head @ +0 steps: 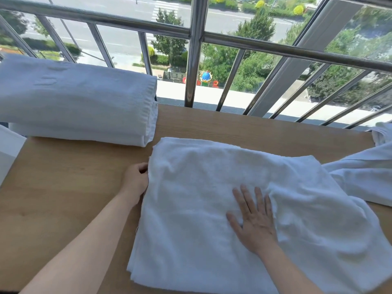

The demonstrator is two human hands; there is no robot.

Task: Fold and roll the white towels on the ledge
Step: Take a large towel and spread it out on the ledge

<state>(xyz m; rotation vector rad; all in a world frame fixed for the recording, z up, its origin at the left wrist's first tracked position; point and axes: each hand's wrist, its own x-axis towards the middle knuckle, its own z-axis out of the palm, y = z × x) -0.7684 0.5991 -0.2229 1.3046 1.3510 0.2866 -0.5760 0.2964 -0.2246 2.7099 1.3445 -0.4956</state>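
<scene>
A white towel (pixel 191 209), folded into several layers, lies flat on the wooden ledge (pixel 63 198) in the middle of the head view. My left hand (pixel 135 179) grips the towel's left edge, its fingers curled at the fold and partly hidden by the cloth. My right hand (pixel 254 217) lies flat on top of the towel with straight spread fingers, pressing it down. A rumpled ridge of cloth runs just right of that hand.
A stack of folded white towels (pixel 74 100) sits at the back left of the ledge. More loose white cloth (pixel 364 170) lies at the right edge. A steel railing (pixel 191 52) and window close off the far side. A white object (pixel 8 149) stands at far left.
</scene>
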